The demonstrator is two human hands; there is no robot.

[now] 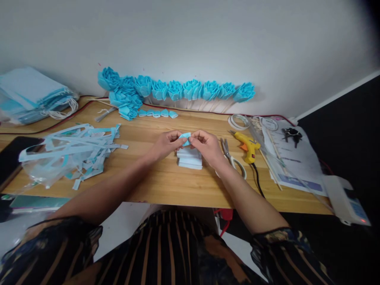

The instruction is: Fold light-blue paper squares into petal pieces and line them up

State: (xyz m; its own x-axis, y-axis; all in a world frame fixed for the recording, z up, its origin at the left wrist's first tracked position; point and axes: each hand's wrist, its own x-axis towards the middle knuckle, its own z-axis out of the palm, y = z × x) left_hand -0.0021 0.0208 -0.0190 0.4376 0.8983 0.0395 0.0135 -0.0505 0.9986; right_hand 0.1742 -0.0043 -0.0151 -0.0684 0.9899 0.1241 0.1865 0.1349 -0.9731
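Note:
Both hands meet over the middle of the wooden table (166, 186). My left hand (165, 144) and my right hand (208, 146) pinch a small folded piece of light blue material (185, 137) between their fingertips. Right under the hands lies a small stack of white and pale blue cut pieces (190, 159). A short row of folded blue petals (158, 113) lies further back, below a line of finished blue flowers (178, 89) leaning on the wall.
Scissors (232, 158) and a yellow glue gun (247, 145) lie just right of my right hand, with tape rolls (239, 121), papers and keys (292, 133) beyond. A pile of cut strips (71, 147) on plastic sits left; stacked face masks (32, 95) at far left.

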